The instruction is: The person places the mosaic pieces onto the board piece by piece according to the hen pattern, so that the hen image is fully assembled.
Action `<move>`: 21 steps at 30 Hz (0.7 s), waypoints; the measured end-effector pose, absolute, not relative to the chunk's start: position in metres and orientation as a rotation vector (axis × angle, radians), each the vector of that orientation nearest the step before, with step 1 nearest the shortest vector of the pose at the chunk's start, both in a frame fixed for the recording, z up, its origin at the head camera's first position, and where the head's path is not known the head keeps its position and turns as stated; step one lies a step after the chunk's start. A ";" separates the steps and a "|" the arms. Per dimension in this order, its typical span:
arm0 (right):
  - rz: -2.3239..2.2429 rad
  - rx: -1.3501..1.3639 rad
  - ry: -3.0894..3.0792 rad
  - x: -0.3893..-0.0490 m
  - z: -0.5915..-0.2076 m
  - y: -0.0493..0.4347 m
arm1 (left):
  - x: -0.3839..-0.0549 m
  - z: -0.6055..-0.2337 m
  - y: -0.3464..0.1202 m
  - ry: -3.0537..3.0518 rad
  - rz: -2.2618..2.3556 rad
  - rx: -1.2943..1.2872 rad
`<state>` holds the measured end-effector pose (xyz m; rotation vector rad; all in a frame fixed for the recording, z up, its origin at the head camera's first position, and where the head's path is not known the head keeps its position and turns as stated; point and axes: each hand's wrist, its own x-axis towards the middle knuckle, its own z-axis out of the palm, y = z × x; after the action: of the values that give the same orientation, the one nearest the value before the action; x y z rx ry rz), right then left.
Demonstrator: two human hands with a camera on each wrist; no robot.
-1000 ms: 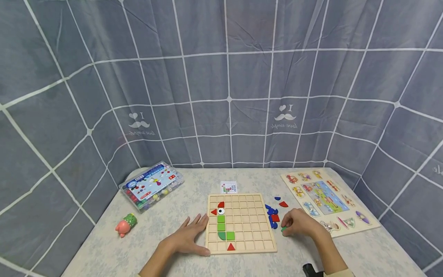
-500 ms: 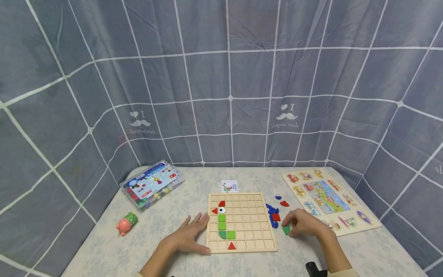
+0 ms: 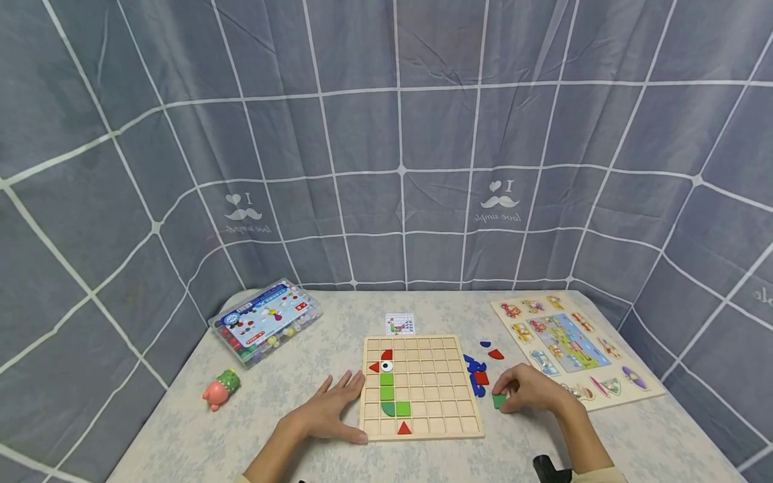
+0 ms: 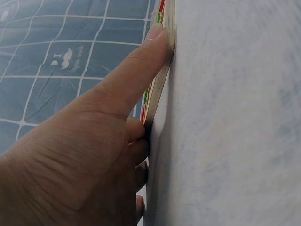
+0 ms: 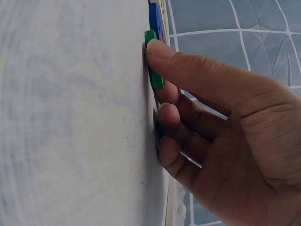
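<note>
In the head view, a wooden grid board [image 3: 435,389] lies mid-table. Its left columns hold a red quarter-round [image 3: 386,354], a white eye disc [image 3: 386,366], light green squares [image 3: 386,380], a dark green quarter-round [image 3: 388,408] and red triangles [image 3: 404,428]. My left hand [image 3: 326,412] rests against the board's left edge, fingers spread, thumb at the near corner. To the right of the board, my right hand [image 3: 531,392] pinches a green tile [image 3: 499,401] at the tabletop. In the right wrist view the thumb lies over the green tile [image 5: 157,83]; the index fingertip is partly hidden.
Several blue pieces [image 3: 476,367] and a red square [image 3: 481,379] lie beside the board's right edge. A picture puzzle board [image 3: 625,389] sits at right. A pattern card [image 3: 400,325] lies behind the grid. At left are a plastic case [image 3: 266,322] and a pink-and-green figurine [image 3: 221,390].
The green tile, mostly covered by my right fingers earlier, now shows its flat face. My right hand has shifted only slightly. The left hand stays in place.
</note>
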<state>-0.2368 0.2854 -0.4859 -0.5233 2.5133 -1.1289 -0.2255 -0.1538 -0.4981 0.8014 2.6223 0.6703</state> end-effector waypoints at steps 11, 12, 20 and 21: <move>-1.118 -0.504 2.511 -0.237 -0.487 0.283 | -0.227 -0.500 -0.154 2.638 0.666 0.805; -1.114 -0.501 2.512 -0.238 -0.487 0.283 | -0.227 -0.500 -0.154 2.641 0.665 0.807; -1.092 -0.511 2.541 -0.238 -0.483 0.280 | -0.226 -0.502 -0.153 2.650 0.663 0.814; -1.086 -0.520 2.553 -0.237 -0.482 0.279 | -0.226 -0.502 -0.153 2.651 0.664 0.815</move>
<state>-0.2374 0.2788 -0.4821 -0.5201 2.5528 -1.0862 -0.2265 -0.1529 -0.5020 0.8147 2.6506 0.6637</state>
